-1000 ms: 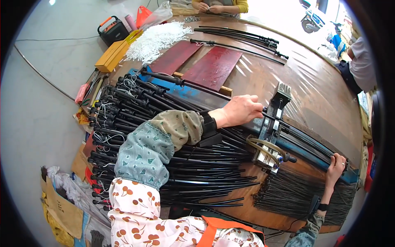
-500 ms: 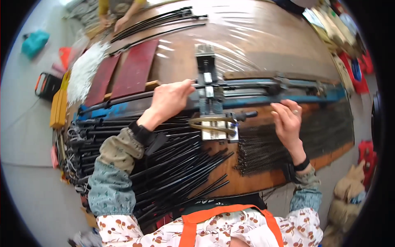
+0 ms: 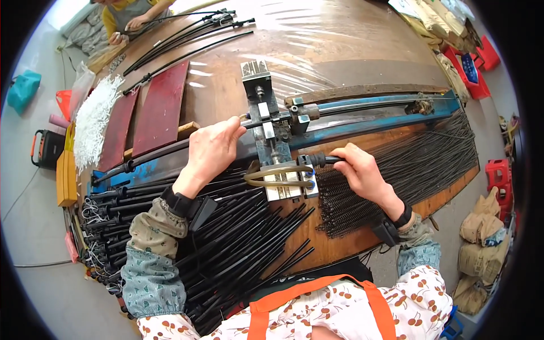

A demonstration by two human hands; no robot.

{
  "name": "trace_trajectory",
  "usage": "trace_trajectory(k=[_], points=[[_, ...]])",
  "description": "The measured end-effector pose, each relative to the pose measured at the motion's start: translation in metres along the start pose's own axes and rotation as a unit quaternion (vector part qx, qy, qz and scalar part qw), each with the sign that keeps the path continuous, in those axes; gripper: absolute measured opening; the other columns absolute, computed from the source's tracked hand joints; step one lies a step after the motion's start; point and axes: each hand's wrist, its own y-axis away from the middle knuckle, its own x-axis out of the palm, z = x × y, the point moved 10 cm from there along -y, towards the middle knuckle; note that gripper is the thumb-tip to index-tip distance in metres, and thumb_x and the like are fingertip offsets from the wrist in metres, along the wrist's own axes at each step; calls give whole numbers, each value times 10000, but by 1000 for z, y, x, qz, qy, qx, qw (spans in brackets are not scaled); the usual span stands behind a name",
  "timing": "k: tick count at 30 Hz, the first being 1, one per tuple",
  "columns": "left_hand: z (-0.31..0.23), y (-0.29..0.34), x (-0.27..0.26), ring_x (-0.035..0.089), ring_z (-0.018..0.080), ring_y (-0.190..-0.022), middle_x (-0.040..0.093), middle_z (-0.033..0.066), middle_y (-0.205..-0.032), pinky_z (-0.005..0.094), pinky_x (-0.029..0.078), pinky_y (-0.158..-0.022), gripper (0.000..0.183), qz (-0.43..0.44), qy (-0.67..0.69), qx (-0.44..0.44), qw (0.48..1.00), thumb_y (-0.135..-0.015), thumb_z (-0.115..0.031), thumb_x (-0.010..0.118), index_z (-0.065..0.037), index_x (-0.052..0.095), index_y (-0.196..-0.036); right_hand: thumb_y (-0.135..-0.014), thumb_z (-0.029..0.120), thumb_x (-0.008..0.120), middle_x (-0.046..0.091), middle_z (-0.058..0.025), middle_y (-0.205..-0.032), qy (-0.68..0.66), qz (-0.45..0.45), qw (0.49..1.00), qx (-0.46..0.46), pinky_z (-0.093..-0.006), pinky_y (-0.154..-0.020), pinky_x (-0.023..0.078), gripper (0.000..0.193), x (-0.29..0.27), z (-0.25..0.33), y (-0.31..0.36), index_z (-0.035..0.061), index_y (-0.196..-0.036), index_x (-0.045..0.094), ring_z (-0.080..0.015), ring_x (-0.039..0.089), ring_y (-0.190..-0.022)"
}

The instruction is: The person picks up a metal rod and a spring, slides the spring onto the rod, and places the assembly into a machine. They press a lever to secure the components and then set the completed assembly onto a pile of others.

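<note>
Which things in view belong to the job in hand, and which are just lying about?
Seemingly in use:
- long thin black rod, held in left hand
- short black cylindrical handle, gripped by right hand
- silver-and-black metal fixture with looped brown tubing
- long blue metal rail

Seemingly lying about:
- teal plastic bag
- black box with orange handle
- red plastic stool

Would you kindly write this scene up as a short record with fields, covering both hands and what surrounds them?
Held left: left hand grips a long black rod
Held right: right hand grips the end of a black handle on a metal clamp
Near side, left: heaped black rods
Near side, right: dark springs
Further left: red boards, white pieces
Surface: wooden table
</note>
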Motion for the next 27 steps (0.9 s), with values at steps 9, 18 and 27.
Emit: trace_trajectory(k=[9,18,27], points=[[2,-1,-18,657,295,-688,631,73,-792,397,497,-556,149,-78,-123,173,974,-978,-235,642,-107,574,-945,-736,218,874,664,-122,-1103,89,112,990,0,-397,-927,488,606,23,-4,11,31,-1245,604,-292,635,-1042],[34,41,-39,579,228,-824,598,-12,-842,418,379,-712,91,-96,-227,100,964,-845,-270,751,-210,685,-866,-750,125,850,629,-106,-879,70,21,994,-77,-383,-701,500,261,27,5,43,22,-933,694,-305,615,-808],[-47,99,35,574,243,-962,614,55,-925,437,417,-844,136,47,-128,41,990,-868,-244,624,-122,681,-848,-839,30,754,672,-109,-841,-60,50,995,69,-332,-722,497,85,30,-11,33,-27,-897,730,-236,637,-772]])
